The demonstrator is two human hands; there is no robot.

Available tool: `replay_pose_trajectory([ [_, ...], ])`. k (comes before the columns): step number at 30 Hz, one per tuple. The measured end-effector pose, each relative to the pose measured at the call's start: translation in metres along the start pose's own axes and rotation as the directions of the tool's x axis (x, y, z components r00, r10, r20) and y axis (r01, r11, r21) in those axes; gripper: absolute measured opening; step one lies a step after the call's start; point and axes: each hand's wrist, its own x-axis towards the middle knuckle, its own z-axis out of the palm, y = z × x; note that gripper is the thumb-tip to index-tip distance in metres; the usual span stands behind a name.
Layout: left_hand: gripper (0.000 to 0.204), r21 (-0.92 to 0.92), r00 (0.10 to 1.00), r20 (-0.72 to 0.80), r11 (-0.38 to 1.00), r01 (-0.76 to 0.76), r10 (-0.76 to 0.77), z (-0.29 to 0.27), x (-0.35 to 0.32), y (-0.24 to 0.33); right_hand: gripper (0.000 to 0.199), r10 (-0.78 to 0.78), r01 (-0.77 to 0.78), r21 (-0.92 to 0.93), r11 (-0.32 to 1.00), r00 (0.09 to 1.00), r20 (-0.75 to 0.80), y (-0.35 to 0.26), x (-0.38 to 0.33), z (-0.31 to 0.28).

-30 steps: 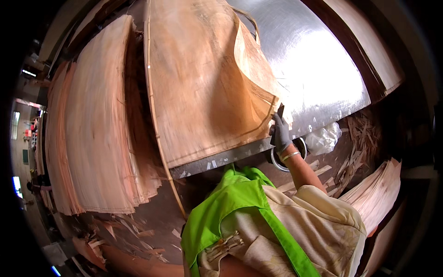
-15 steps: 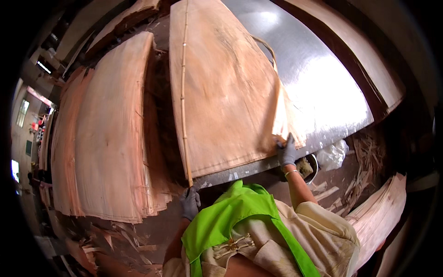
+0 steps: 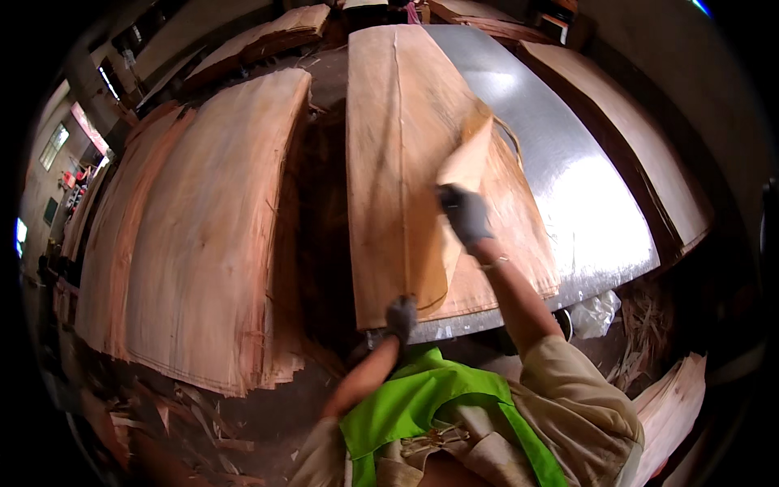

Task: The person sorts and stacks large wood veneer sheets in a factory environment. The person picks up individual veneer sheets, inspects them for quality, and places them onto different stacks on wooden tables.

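A broad sheet of wood veneer (image 3: 375, 195) lies along the left part of a shiny metal-topped table (image 3: 596, 215). Down its length runs a thin bamboo stick (image 3: 401, 154). At the stick's near end, by the table's front edge, my gloved left hand (image 3: 401, 315) is closed around it. My gloved right hand (image 3: 466, 214), somewhat blurred, grips the curled-over edge of a veneer sheet (image 3: 471, 159) above the middle of the table. Beneath that raised flap shows another veneer surface (image 3: 511, 252). A bent cane (image 3: 510, 138) sticks out beyond the flap.
To the left stands a big veneer stack (image 3: 211, 219), with a dark gap between it and the table. Another stack (image 3: 625, 130) lies beyond the table's right side. A clear plastic bag (image 3: 596, 315) and wood scraps (image 3: 647, 325) are at the near right.
My right hand has moved from the table's front edge up and left, folding the veneer edge over. My left hand and the bamboo stick have shifted to the right across the sheet.
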Motion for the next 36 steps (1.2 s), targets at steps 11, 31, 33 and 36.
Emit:
replay_pose_trajectory([
  [11,0.012,-0.167,0.544,0.817,0.823,0.542,-0.193,0.001,-0.086,-0.005,0.017,-0.124,0.507,-0.261,0.821,0.605,0.786,-0.099,-0.100,0.238],
  [31,0.017,-0.201,0.310,0.947,0.905,0.374,0.083,0.004,-0.047,0.076,0.024,0.644,-0.733,-0.014,0.680,0.589,0.488,0.058,-0.160,0.041],
  [33,0.019,-0.285,0.300,0.944,0.794,0.537,0.136,-0.004,-0.060,0.083,0.023,0.643,-0.749,0.075,0.658,0.611,0.462,0.046,-0.157,0.022],
  [36,0.029,-0.324,0.355,0.925,0.773,0.546,0.137,-0.037,-0.065,0.091,0.022,0.652,-0.737,0.062,0.673,0.630,0.422,0.026,-0.126,-0.008],
])
